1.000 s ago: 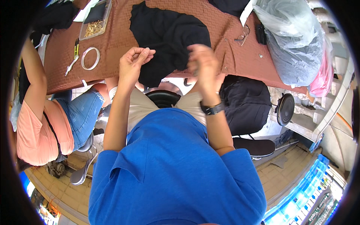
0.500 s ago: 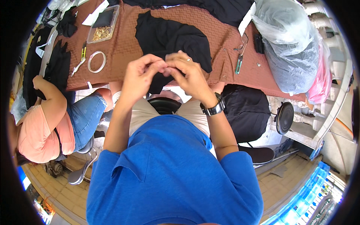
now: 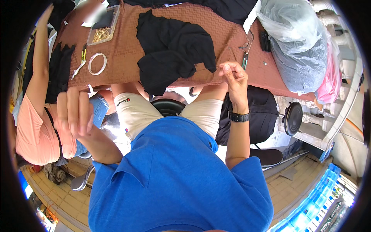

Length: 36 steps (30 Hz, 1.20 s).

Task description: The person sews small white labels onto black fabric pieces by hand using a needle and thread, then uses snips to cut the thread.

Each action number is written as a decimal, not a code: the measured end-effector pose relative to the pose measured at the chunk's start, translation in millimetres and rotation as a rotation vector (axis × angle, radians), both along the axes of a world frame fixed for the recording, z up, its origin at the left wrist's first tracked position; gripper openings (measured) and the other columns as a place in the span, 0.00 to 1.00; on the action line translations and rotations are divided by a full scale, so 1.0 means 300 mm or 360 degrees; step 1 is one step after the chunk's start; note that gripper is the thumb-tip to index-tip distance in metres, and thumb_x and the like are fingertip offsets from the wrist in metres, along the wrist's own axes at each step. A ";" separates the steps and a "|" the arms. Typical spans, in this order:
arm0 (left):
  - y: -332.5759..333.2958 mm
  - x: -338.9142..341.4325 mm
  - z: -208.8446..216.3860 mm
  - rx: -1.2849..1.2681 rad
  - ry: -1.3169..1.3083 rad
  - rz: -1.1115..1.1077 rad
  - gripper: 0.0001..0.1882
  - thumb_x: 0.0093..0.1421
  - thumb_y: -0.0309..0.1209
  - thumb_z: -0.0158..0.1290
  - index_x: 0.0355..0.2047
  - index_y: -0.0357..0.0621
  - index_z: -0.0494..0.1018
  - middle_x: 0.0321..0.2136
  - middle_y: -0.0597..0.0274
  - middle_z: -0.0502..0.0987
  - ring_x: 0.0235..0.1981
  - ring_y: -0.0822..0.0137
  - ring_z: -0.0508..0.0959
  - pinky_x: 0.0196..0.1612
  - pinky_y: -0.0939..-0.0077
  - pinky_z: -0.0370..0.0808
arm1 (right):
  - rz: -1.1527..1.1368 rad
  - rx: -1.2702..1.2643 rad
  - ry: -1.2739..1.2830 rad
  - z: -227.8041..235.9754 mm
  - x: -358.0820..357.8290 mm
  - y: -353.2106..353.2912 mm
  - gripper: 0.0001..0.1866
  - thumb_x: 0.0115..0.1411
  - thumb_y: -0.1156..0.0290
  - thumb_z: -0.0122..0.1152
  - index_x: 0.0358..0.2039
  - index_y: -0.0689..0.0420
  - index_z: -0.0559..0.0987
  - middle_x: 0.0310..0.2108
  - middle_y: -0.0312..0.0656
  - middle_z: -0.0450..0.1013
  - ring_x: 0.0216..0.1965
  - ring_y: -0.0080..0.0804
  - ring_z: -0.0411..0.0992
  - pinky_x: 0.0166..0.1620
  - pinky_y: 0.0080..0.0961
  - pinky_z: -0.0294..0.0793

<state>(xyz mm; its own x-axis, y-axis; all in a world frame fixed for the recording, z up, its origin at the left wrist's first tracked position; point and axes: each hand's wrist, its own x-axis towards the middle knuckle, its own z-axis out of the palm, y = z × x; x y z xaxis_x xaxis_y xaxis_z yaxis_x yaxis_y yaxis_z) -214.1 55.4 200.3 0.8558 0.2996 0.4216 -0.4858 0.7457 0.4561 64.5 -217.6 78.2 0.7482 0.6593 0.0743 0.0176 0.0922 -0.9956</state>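
Observation:
My left hand is raised at the left, away from the table and slightly blurred. Its fingers are curled together, and whatever they pinch does not show. Over the table's near edge, my right hand holds thumb and forefinger pressed together; anything between them is too small to make out. Just left of the right hand lies a crumpled black cloth, part of it hanging over the near edge. Small snips with a green handle lie just beyond that hand. A black wristwatch is on my right wrist.
On the brown tablecloth are a white ring-shaped roll, a yellow cutter and a clear box with small gold pieces. A large plastic bag stands at the right. Another person sits at the left, arm stretched forward.
My hands, together over the cloth before, have parted: the left swung left and toward me, the right moved right. The cloth now hangs lower at the near edge. The other person's arm reached forward.

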 end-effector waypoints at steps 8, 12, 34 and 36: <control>0.060 -0.034 -0.005 0.0462 -0.0215 -0.0460 0.06 0.50 0.21 0.68 0.24 0.33 0.80 0.24 0.45 0.81 0.27 0.60 0.81 0.27 0.81 0.79 | -0.0233 0.0708 0.0408 0.012 -0.017 0.020 0.02 0.63 0.80 0.60 0.33 0.60 0.79 0.40 0.43 0.76 0.36 0.27 0.74 0.42 0.25 0.75; 0.079 -0.040 -0.009 0.0602 -0.0112 -0.0361 0.06 0.52 0.22 0.67 0.25 0.33 0.80 0.24 0.46 0.80 0.25 0.63 0.80 0.26 0.82 0.79 | -0.0169 0.0909 0.0645 0.003 0.003 0.006 0.04 0.62 0.82 0.59 0.31 0.60 0.77 0.40 0.47 0.78 0.37 0.30 0.77 0.43 0.27 0.78; -0.190 0.259 -0.152 0.1167 0.1002 0.0164 0.24 0.63 0.20 0.53 0.60 0.38 0.67 0.52 0.59 0.72 0.29 0.77 0.75 0.32 0.85 0.74 | 0.0506 0.0157 0.0721 0.120 -0.258 0.233 0.08 0.62 0.73 0.65 0.41 0.61 0.81 0.37 0.34 0.76 0.39 0.17 0.73 0.40 0.16 0.75; -0.190 0.258 -0.165 0.1148 0.1028 0.0297 0.24 0.62 0.22 0.55 0.59 0.38 0.67 0.46 0.61 0.74 0.29 0.78 0.74 0.32 0.85 0.73 | 0.0432 0.0200 0.0693 0.095 -0.259 0.243 0.07 0.62 0.74 0.64 0.40 0.61 0.81 0.37 0.34 0.76 0.38 0.16 0.72 0.39 0.15 0.75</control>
<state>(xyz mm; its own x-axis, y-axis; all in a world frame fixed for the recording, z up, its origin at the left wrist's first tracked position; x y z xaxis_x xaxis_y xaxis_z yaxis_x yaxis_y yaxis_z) -136.6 -1.7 150.9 0.9511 0.3080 0.0242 -0.0645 0.1212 0.9905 -13.1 -144.8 106.7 0.5312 0.8395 -0.1145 -0.4360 0.1550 -0.8865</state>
